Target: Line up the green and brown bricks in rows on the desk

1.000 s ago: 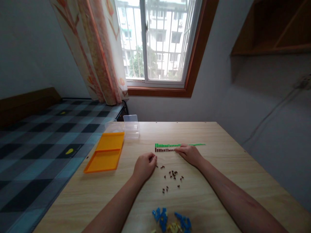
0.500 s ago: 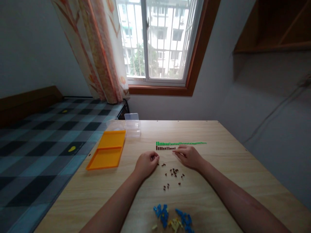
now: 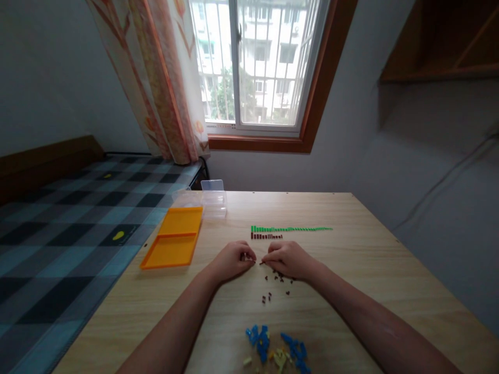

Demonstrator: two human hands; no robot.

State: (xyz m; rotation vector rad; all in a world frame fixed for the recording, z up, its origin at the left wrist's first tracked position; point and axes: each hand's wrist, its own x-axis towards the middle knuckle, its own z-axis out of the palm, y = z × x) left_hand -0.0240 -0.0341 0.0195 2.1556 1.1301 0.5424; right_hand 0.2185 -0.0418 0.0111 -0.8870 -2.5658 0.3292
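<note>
My left hand (image 3: pixel 235 262) rests on the table with its fingers curled and thumb pressed in; whatever they hold is hidden. Facing it, my right hand (image 3: pixel 289 258) pinches at a small brown piece (image 3: pixel 261 263) on the tabletop. Several more loose brown pieces (image 3: pixel 269 296) are scattered below the right hand, some partly covered by it. Beyond both hands runs a row of brown pieces (image 3: pixel 267 236), tallest at its left end. Just behind it lies a longer row of green pieces (image 3: pixel 292 229), tapering toward the right.
Nearer me on the wooden table (image 3: pixel 390 291) are piles of blue pieces (image 3: pixel 262 343) and pale yellow pieces (image 3: pixel 279 357). To the left sits an open orange case (image 3: pixel 171 251), with clear plastic boxes (image 3: pixel 214 203) behind it. A bed (image 3: pixel 78 228) adjoins on the left.
My right hand has moved left and toward me, from the end of the brown row to a loose brown piece. My left hand has stayed nearly in place.
</note>
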